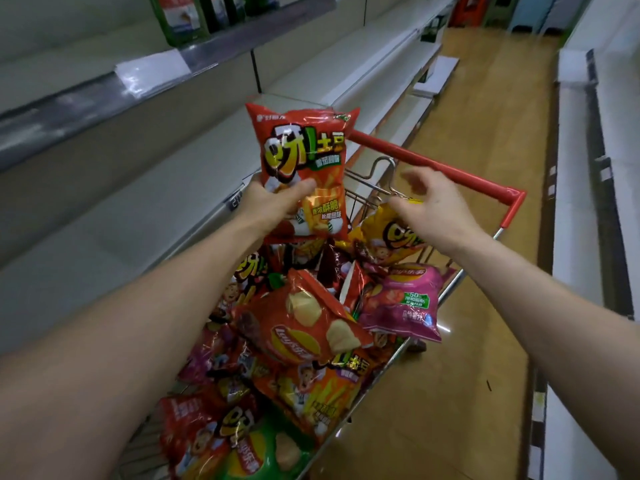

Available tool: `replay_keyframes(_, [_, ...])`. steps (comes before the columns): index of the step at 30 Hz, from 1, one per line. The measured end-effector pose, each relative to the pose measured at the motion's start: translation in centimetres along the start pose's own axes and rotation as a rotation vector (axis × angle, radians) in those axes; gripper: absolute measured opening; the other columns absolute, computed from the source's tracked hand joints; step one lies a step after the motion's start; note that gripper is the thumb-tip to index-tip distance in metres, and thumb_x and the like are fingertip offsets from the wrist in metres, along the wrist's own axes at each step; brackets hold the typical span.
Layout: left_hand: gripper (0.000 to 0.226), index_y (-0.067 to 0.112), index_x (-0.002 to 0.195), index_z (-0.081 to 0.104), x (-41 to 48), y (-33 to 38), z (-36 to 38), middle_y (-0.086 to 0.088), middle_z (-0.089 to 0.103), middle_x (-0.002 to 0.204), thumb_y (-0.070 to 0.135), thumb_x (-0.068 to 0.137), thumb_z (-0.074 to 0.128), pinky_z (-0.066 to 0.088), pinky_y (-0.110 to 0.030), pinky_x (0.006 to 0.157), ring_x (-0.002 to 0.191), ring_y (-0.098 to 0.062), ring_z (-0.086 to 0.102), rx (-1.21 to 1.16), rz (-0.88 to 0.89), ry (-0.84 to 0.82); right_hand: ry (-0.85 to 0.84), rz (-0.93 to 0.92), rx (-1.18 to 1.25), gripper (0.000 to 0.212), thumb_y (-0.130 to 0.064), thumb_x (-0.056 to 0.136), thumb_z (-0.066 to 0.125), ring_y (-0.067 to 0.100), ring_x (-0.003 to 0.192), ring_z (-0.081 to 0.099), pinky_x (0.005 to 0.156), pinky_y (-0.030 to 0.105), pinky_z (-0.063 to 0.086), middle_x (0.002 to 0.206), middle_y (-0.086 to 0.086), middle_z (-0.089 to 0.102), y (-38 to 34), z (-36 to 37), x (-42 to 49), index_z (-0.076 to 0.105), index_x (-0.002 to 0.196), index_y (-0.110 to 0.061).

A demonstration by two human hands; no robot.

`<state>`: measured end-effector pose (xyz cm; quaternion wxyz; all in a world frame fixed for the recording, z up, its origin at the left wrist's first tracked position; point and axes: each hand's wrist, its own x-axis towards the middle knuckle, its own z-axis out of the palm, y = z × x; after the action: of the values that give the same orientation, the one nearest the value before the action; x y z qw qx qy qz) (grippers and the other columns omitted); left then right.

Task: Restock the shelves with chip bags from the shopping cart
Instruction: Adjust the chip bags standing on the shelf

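Left hand (277,202) grips the red chip bag (304,161) by its lower half, long axis upright, above the shopping cart (433,168). The shelf (138,220) is left of the cart, nearer this hand. Right hand (433,209) is relaxed and holds nothing.

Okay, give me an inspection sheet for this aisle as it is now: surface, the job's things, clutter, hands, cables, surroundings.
Surface: left shelf, white, runs alongside the cart.
Job's things: shopping cart heaped with chip bags; red bag is raised above the heap; yellow bag lies near the red handle.
Clutter: green bottles stand on the upper shelf.
Hands: left hand grips the red bag; right hand is at the yellow bag's top edge, grip unclear.
Cables: nothing seen.
Surroundings: wooden floor; pale shelves on the right.
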<state>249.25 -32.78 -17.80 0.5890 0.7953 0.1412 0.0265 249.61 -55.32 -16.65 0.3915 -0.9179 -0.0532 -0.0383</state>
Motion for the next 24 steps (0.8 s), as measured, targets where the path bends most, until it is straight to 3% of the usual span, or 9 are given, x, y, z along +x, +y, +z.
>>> replay_keyframes(3, [0.050, 0.034, 0.092, 0.067, -0.2, -1.3, -0.5, 0.007, 0.071, 0.108, 0.064, 0.054, 0.082, 0.046, -0.048, 0.100, 0.104, -0.019, 0.065, -0.055, -0.083, 0.013, -0.436, 0.009, 0.033, 0.077, -0.036, 0.081, 0.076, 0.018, 0.127, 0.048, 0.106, 0.032, 0.041, 0.142, 0.002, 0.048, -0.4, 2.4, -2.0, 0.037, 0.145, -0.019])
replay_keyframes(5, [0.051, 0.034, 0.098, 0.065, -0.4, -2.4, -0.7, 0.009, 0.070, 0.107, 0.061, 0.058, 0.081, 0.047, -0.046, 0.100, 0.104, -0.018, 0.065, -0.068, -0.105, 0.039, -0.669, 0.012, -0.044, 0.099, -0.045, 0.073, 0.081, 0.018, 0.133, 0.041, 0.108, 0.033, 0.038, 0.150, -0.001, 0.036, -0.6, 5.4, -4.1, 0.022, 0.150, -0.028])
replay_keyframes(8, [0.096, 0.030, 0.126, 0.054, -0.9, -3.5, -1.4, 0.005, 0.064, 0.123, 0.072, 0.044, 0.078, 0.048, -0.048, 0.098, 0.108, -0.021, 0.063, -0.016, -0.153, 0.070, -0.718, 0.079, -0.027, 0.127, -0.062, 0.052, 0.082, 0.021, 0.140, 0.034, 0.110, 0.043, 0.040, 0.154, -0.003, 0.029, -0.2, 9.7, -5.7, 0.008, 0.152, -0.036])
replay_keyframes(10, [0.100, 0.025, 0.133, 0.048, -1.1, -4.1, -2.1, 0.002, 0.061, 0.129, 0.068, 0.049, 0.080, 0.048, -0.048, 0.099, 0.110, -0.022, 0.062, -0.023, -0.168, 0.096, -0.712, 0.101, 0.001, 0.136, -0.068, 0.041, 0.079, 0.021, 0.136, 0.040, 0.106, 0.044, 0.044, 0.150, -0.004, 0.036, 0.2, 11.5, -5.7, 0.006, 0.151, -0.037])
replay_keyframes(13, [0.083, 0.020, 0.134, 0.043, -1.4, -5.0, -3.0, 0.001, 0.058, 0.130, 0.054, 0.068, 0.080, 0.046, -0.044, 0.101, 0.113, -0.020, 0.060, -0.013, -0.174, 0.131, -0.694, 0.149, 0.018, 0.122, -0.048, 0.061, 0.084, 0.022, 0.128, 0.047, 0.104, 0.042, 0.046, 0.142, -0.002, 0.043, -0.4, 12.8, -5.7, 0.007, 0.153, -0.029])
replay_keyframes(15, [0.075, 0.022, 0.131, 0.044, -1.5, -5.5, -3.6, 0.006, 0.058, 0.118, 0.048, 0.071, 0.080, 0.048, -0.039, 0.098, 0.108, -0.017, 0.060, 0.000, -0.160, 0.138, -0.675, 0.151, 0.008, 0.105, -0.041, 0.071, 0.081, 0.023, 0.124, 0.051, 0.103, 0.041, 0.046, 0.137, -0.001, 0.050, -0.6, 13.3, -5.6, 0.018, 0.153, -0.024])
replay_keyframes(20, [0.038, 0.032, 0.100, 0.055, -2.1, -6.1, -4.7, 0.007, 0.067, 0.104, 0.037, 0.073, 0.082, 0.053, -0.042, 0.094, 0.097, -0.016, 0.067, -0.017, -0.113, 0.101, -0.579, 0.137, -0.023, 0.057, -0.037, 0.078, 0.077, 0.024, 0.107, 0.062, 0.092, 0.044, 0.053, 0.116, 0.001, 0.063, -1.4, 13.2, -5.6, 0.050, 0.126, -0.021])
replay_keyframes(24, [0.053, 0.026, 0.113, 0.058, -2.0, -6.0, -5.7, 0.006, 0.069, 0.107, 0.042, 0.069, 0.082, 0.055, -0.041, 0.090, 0.094, -0.015, 0.068, -0.069, -0.120, 0.245, -0.473, 0.236, 0.222, 0.029, -0.032, 0.079, 0.077, 0.022, 0.090, 0.067, 0.084, 0.041, 0.057, 0.096, 0.001, 0.066, -1.9, 11.2, -5.6, 0.053, 0.095, -0.025])
